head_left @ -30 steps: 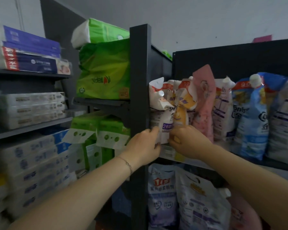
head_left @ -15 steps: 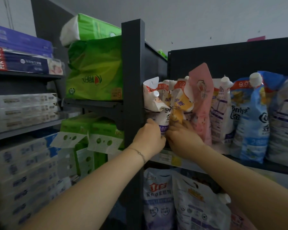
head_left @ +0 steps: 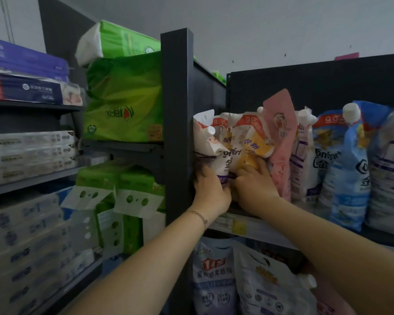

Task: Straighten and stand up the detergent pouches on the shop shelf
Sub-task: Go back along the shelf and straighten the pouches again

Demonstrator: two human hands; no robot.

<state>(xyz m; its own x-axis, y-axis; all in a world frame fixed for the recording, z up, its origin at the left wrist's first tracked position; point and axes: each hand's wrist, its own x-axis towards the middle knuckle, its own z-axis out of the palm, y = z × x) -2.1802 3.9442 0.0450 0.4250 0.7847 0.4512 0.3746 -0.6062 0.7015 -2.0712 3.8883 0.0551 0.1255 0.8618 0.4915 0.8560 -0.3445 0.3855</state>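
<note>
Both hands up at the left end of the pouch row on the shop shelf point(head_left: 248, 226), close beside the dark upright post point(head_left: 176, 110). Left hand point(head_left: 210, 192), thin bracelet point(head_left: 199, 215) at the wrist, fingers curled round the lower part of a white pouch point(head_left: 223, 162) marked with a purple band. Right hand point(head_left: 255, 187) touching the left one, fingers bent and clamped on the foot of a yellow pouch point(head_left: 253, 146), fingertips pushed in beside a pink pouch point(head_left: 280, 144). Against the post, a crumpled white pouch point(head_left: 204, 142), top folded over and slumped, spout cap turned to the right. Yellow pouch creased too, its top bent forward over the white one. Pink pouch the tallest of the row, upright with a slight tilt. Further right and untouched, a white-and-purple pouch point(head_left: 303, 155), then a blue pouch point(head_left: 346, 173) leaning a little, then another white one point(head_left: 389, 167) at the frame edge. On the shelf below, more large pouches point(head_left: 214, 276), partly hidden behind the right forearm. Left of the post, green tissue packs point(head_left: 123, 98) stacked on the neighbouring shelves, with blurred white and blue boxes point(head_left: 30, 153) beyond them.
</note>
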